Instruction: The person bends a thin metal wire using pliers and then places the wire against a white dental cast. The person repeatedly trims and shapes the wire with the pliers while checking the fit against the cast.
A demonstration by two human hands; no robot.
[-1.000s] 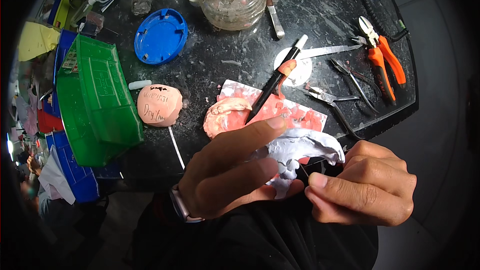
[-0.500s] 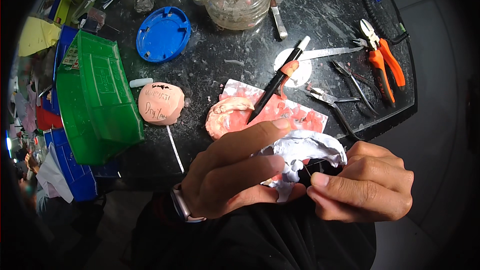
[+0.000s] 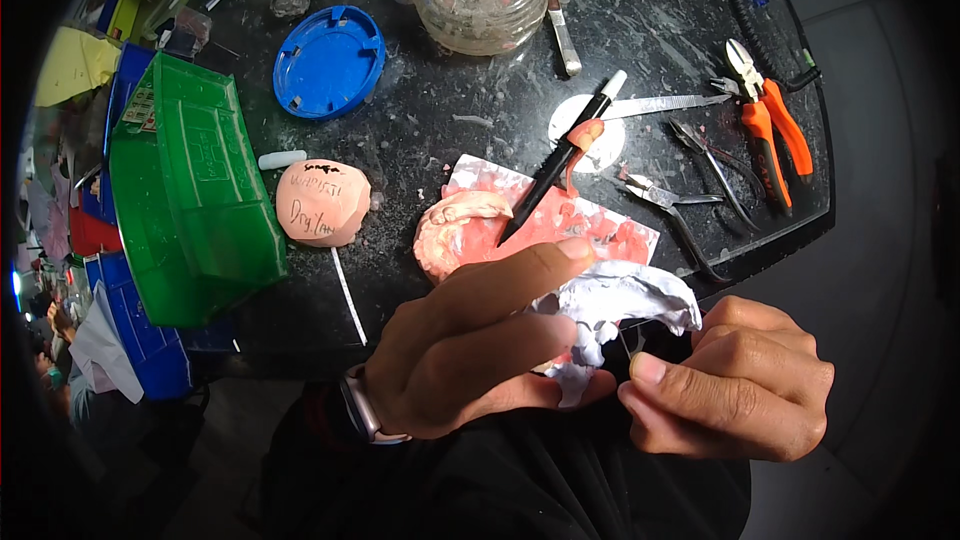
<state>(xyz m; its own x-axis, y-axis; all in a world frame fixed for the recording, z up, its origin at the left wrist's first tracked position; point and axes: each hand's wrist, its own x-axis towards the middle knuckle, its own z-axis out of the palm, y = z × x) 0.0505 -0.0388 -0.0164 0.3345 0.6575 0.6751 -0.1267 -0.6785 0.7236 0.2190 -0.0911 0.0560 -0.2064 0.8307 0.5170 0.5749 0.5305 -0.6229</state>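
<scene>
I see the left hand (image 3: 450, 350), fingers bent around a lumpy, curved white piece (image 3: 632, 298). At the piece's four o'clock, the right hand (image 3: 735, 380) has fingers pinching a thin grey wire (image 3: 626, 342).

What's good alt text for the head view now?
Left hand holds an irregular white piece; right hand pinches a thin item beside it. Beyond: a dark workbench with a rounded pink block, black pen and orange-handled pliers, and a green bin at left.
</scene>
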